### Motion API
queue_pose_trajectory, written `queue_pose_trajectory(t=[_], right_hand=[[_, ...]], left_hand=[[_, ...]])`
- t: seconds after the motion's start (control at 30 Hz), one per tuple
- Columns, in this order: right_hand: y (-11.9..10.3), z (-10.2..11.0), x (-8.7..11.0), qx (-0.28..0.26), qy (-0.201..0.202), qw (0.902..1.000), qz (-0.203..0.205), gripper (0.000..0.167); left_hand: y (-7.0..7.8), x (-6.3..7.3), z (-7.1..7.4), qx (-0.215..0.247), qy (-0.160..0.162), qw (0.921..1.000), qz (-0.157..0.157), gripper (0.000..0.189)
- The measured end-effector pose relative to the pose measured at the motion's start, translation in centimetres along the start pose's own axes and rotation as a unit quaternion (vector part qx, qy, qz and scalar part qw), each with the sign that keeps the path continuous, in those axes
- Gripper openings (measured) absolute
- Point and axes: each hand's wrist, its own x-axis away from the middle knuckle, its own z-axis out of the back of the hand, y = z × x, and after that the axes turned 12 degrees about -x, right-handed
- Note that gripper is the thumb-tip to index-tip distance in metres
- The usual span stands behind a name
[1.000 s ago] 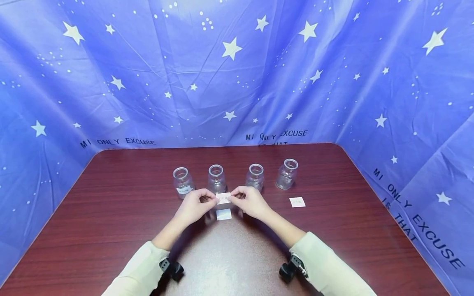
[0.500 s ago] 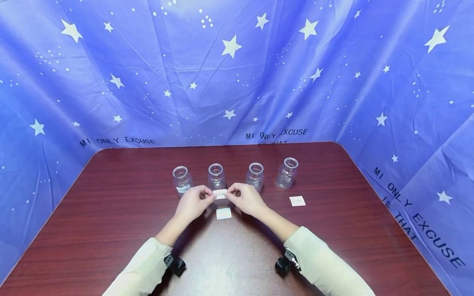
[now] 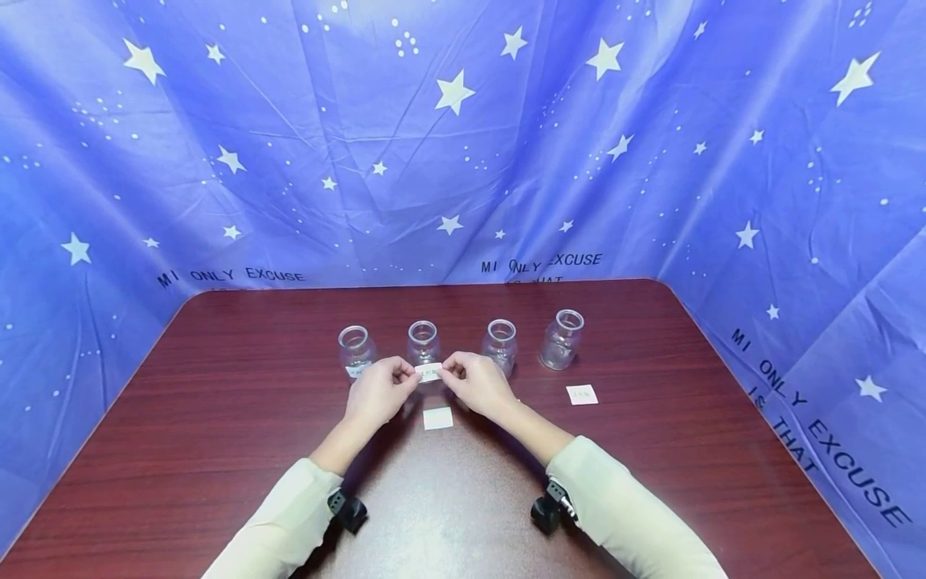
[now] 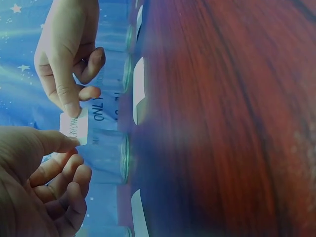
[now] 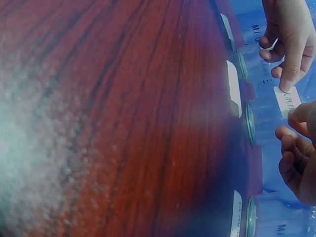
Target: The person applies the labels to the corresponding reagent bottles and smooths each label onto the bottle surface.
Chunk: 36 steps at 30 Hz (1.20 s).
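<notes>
A small white label [image 3: 428, 372] with writing is stretched between my two hands, in front of the second glass jar from the left [image 3: 423, 342]. My left hand [image 3: 379, 392] pinches its left end with thumb and fingertip. At the other end, my right hand [image 3: 477, 386] pinches it the same way. Both wrist views show the label [image 4: 74, 127] overlapping the jar [image 4: 106, 153]; whether it touches the glass I cannot tell. Below the hands lies a blank white slip [image 3: 437, 418]. The leftmost jar [image 3: 356, 346] bears a white label, partly behind my left hand.
Two more glass jars, the third [image 3: 501, 342] and the rightmost [image 3: 563, 338], stand in the same row. A written label [image 3: 582, 395] lies at the right on the dark red table [image 3: 687, 482]. A blue star-printed curtain [image 3: 463, 161] surrounds the table's far side.
Both hands have moved the label slightly forward and left, up to the second jar. More of the leftmost jar's label is covered by my left hand. The jars and loose slips stay put.
</notes>
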Motion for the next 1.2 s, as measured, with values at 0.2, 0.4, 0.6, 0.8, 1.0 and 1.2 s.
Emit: queue_pose_trajectory(t=[0.2, 0.4, 0.6, 0.8, 1.0, 1.2], right_hand=[[0.39, -0.44, -0.17, 0.017, 0.006, 0.9998, 0.001, 0.010], [0.60, -0.74, -0.31, 0.021, 0.017, 0.9996, -0.003, 0.009], [0.72, -0.92, -0.46, 0.027, 0.027, 0.9993, -0.007, 0.010], [0.78, -0.89, -0.42, 0.025, 0.028, 0.9991, -0.022, 0.011], [0.70, -0.81, -0.34, 0.013, 0.035, 0.9987, -0.035, 0.016], [0.63, -1.01, -0.45, -0.024, 0.038, 0.9986, -0.027, 0.035]], left_hand=[[-0.12, -0.24, -0.34, -0.009, -0.004, 1.0000, 0.000, 0.011], [-0.22, -0.56, -0.64, 0.014, -0.005, 0.9998, -0.012, 0.010], [-0.23, -0.83, -0.77, 0.019, 0.002, 0.9997, -0.017, 0.009], [-0.25, -0.89, -0.78, 0.010, 0.005, 0.9998, -0.017, 0.012], [-0.28, -0.92, -0.73, 0.003, 0.009, 0.9999, -0.014, 0.012], [-0.26, -0.87, -0.76, -0.006, 0.010, 0.9999, -0.006, 0.013]])
